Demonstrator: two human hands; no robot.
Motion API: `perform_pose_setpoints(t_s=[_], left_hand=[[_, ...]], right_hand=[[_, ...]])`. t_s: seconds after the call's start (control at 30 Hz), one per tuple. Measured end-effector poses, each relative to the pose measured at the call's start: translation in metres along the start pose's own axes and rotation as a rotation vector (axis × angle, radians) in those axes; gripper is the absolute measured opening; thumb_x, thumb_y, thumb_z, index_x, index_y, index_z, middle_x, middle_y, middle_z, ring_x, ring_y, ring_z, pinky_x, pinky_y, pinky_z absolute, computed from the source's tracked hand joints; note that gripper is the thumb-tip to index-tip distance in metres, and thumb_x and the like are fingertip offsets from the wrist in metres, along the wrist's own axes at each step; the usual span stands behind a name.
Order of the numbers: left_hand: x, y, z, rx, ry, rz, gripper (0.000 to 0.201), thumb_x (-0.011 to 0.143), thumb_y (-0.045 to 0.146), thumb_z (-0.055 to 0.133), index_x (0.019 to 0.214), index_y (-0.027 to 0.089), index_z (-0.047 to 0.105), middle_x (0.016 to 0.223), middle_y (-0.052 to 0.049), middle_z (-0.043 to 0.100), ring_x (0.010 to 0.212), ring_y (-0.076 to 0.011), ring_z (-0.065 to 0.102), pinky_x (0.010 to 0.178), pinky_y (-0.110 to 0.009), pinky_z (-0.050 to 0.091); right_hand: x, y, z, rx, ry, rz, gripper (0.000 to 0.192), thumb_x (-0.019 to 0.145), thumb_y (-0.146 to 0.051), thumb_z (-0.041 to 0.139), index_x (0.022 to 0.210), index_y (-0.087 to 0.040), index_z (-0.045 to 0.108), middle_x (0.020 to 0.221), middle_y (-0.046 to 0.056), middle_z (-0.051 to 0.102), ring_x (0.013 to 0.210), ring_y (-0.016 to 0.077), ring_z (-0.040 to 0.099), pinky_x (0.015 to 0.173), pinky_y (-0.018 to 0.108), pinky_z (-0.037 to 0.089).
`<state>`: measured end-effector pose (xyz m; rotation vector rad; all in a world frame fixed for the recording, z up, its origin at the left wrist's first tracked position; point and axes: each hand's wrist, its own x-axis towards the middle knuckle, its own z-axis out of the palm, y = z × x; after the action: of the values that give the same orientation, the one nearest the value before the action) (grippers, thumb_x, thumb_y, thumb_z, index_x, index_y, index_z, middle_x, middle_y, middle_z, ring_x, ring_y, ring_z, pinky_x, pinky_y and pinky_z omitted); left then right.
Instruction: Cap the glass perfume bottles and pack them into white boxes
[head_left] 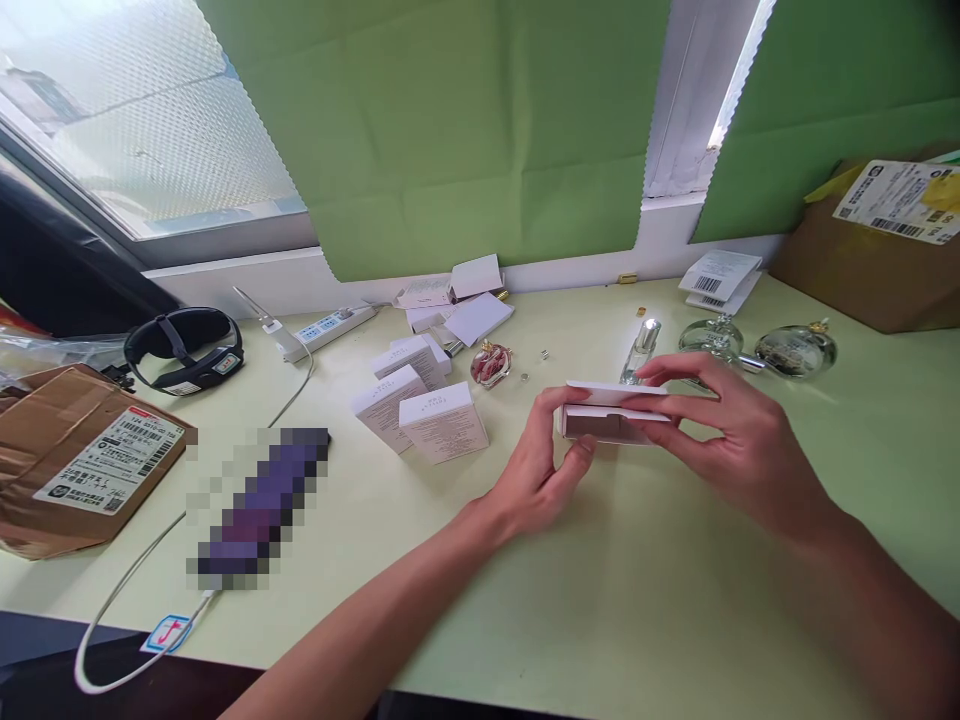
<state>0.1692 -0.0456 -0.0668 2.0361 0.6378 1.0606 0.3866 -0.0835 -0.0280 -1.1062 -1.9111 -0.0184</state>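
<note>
Between my two hands is a small white carton (615,412), its open end facing me and its inside dark and bare as far as I can see. My left hand (544,465) grips the carton's left end, thumb below and fingers behind. At the right end, my right hand (724,425) pinches the upper flap and edge. Just behind the carton stands a clear glass vial (640,350) with a shiny cap. A round bottle with red contents (492,364) sits to the left, beside several closed white cartons (444,422).
Round glass bottles (796,350) stand at the right, near a folded leaflet (720,278) and a brown box (870,250). At the left are a parcel (82,460), a black headband (184,350), a power strip (330,332) and a cabled, blurred-out phone (259,515). Opened cartons (478,318) lie by the wall.
</note>
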Motion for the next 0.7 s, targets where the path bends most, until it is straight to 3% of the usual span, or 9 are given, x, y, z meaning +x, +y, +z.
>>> perform_pose_setpoints(t_s=[0.27,0.5,0.7], left_hand=[[0.0,0.004,0.003,0.015,0.006,0.057,0.037,0.103,0.032,0.043,0.138,0.026,0.031,0.131,-0.011,0.044,0.121,-0.0236,0.044,0.105,-0.041,0.039],[-0.003,0.004,0.005,-0.064,-0.012,0.076,0.041,0.102,0.031,0.042,0.14,0.026,0.029,0.129,-0.01,0.041,0.114,-0.0225,0.043,0.1,-0.039,0.041],[-0.006,0.004,0.007,-0.103,-0.013,0.06,0.042,0.101,0.029,0.043,0.14,0.029,0.028,0.125,-0.008,0.04,0.11,-0.0213,0.042,0.097,-0.037,0.041]], right_hand=[[-0.002,-0.007,0.006,-0.077,0.142,0.015,0.011,0.094,-0.017,0.064,0.089,-0.023,0.071,0.099,0.004,0.07,0.082,0.0176,0.068,0.068,0.031,0.052],[-0.002,-0.011,0.005,0.036,0.025,0.13,0.009,0.096,-0.022,0.062,0.091,-0.023,0.069,0.106,0.003,0.068,0.085,0.0152,0.065,0.067,0.028,0.049],[-0.003,-0.01,0.002,0.054,-0.036,0.132,0.009,0.097,-0.026,0.061,0.092,-0.024,0.069,0.111,0.004,0.069,0.097,0.0191,0.065,0.077,0.031,0.05]])
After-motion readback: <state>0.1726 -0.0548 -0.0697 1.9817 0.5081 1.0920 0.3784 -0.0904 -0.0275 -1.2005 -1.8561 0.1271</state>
